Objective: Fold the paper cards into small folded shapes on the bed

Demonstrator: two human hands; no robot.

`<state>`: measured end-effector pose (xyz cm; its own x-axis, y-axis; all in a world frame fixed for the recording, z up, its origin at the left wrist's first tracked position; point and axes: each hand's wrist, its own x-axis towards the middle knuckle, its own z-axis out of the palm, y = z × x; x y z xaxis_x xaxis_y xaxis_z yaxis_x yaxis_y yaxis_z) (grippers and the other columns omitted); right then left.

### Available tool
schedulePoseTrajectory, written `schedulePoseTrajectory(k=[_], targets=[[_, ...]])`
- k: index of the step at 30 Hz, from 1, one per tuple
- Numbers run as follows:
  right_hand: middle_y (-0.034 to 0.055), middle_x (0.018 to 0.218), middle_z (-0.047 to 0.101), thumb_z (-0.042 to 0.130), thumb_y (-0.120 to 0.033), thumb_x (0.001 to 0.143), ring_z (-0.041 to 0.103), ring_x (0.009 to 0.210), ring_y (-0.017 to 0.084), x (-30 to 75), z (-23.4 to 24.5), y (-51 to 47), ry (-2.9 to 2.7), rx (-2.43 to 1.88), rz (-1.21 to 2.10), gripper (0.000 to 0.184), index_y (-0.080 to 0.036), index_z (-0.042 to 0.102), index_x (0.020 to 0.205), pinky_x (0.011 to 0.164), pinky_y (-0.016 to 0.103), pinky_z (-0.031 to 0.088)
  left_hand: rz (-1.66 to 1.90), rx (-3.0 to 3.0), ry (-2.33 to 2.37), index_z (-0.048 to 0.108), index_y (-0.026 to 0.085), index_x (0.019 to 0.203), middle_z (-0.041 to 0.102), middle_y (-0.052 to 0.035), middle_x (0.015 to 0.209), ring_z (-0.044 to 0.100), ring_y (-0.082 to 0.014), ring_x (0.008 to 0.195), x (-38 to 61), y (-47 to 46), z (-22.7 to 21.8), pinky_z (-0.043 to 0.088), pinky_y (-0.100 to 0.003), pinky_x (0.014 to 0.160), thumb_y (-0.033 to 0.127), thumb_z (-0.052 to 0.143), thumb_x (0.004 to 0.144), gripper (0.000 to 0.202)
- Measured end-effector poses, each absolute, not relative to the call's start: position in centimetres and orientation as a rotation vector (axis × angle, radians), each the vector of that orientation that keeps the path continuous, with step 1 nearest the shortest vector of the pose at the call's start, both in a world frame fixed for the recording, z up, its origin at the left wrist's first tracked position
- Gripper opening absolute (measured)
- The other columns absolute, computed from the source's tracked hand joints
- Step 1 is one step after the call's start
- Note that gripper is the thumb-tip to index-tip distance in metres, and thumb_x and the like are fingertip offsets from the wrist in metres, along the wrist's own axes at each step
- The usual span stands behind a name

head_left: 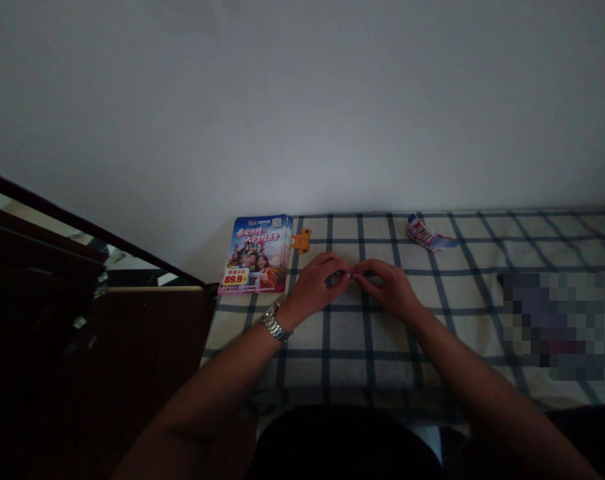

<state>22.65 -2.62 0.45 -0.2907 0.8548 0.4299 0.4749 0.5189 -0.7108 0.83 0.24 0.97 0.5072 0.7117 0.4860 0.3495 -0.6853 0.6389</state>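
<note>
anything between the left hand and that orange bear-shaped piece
Nothing visible: only checked cloth lies between the left hand and the orange bear-shaped piece. The flyer stack sits left of it, outside that gap.

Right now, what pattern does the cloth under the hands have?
The cloth has a dark blue-grey check on off-white, best seen in the head view.

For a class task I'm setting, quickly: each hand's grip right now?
Left hand: closed in a pinch; what it holds, if anything, cannot be told.
Right hand: pinched closed too; anything held is too small to tell.
</note>
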Motion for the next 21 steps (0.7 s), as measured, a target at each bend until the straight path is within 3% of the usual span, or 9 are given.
schedulePoseTrajectory(k=[10, 16, 21], targets=[[0.0045, 0.102, 0.081, 0.066, -0.032, 0.099, 0.078, 0.093, 0.024, 23.12, 0.37, -2.51, -1.946, -1.152, 0.545, 0.013, -0.025, 0.075, 0.105, 0.083, 0.036, 0.062, 1.062, 2.3, 0.904, 0.065, 0.021, 0.096, 0.064, -0.0028, 0.097, 0.062, -0.0176, 0.094, 0.62, 0.33, 1.14, 0.053, -0.033, 0.086, 0.018, 0.064, 0.096, 0.003], [0.0041, 0.1, 0.082, 0.068, -0.033, 0.098, 0.079, 0.091, 0.024, 23.16, 0.08, -2.5, -1.931, -1.153, 0.506, 0.013, -0.025, 0.077, 0.103, 0.082, 0.036, 0.063, 1.047, 2.301, 0.878, 0.067, 0.021, 0.102, 0.066, -0.0028, 0.1, 0.064, -0.018, 0.096, 0.58, 0.34, 1.18, 0.053, -0.033, 0.089, 0.027, 0.067, 0.099, 0.007], [0.0019, 0.101, 0.083, 0.07, -0.032, 0.097, 0.08, 0.091, 0.023, 23.38, -0.07, -2.49, -1.933, -1.154, 0.533, 0.011, -0.027, 0.079, 0.103, 0.083, 0.035, 0.064, 1.041, 2.315, 0.867, 0.068, 0.022, 0.1, 0.067, -0.0025, 0.099, 0.064, -0.018, 0.097, 0.58, 0.45, 1.1, 0.053, -0.034, 0.089, 0.026, 0.065, 0.1, 0.005]])
